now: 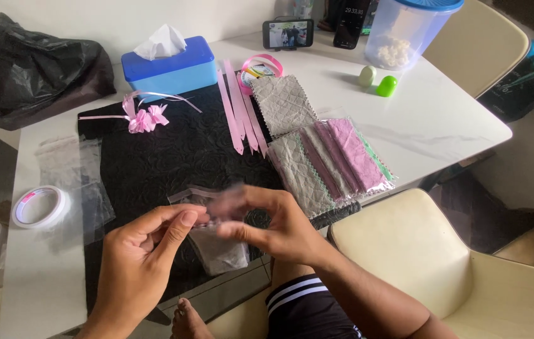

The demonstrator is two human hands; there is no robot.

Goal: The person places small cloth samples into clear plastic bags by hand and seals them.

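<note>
Where the two hands meet over the near edge of the black quilted mat (172, 157), a small clear plastic pouch (216, 242) with a grey cloth folded inside hangs between them, its long axis running down and towards the person, its upper edge at the fingertips; left hand (138, 263), fingers curled, thumb and forefinger pinching the pouch's top left corner; right hand (276, 229), blurred by motion, fingers drawn together at the pouch's top right, exact grip not clear; both hands equally near, one on each side of the opening; beyond the right hand, a clear packet of grey, pink and green cloths (336, 166); further back, pink ribbon strips (238, 113), a pink ribbon bow (144, 118), a blue tissue box (169, 69); well apart to the left, a tape roll (39, 207) on the white table (442, 119)
</note>
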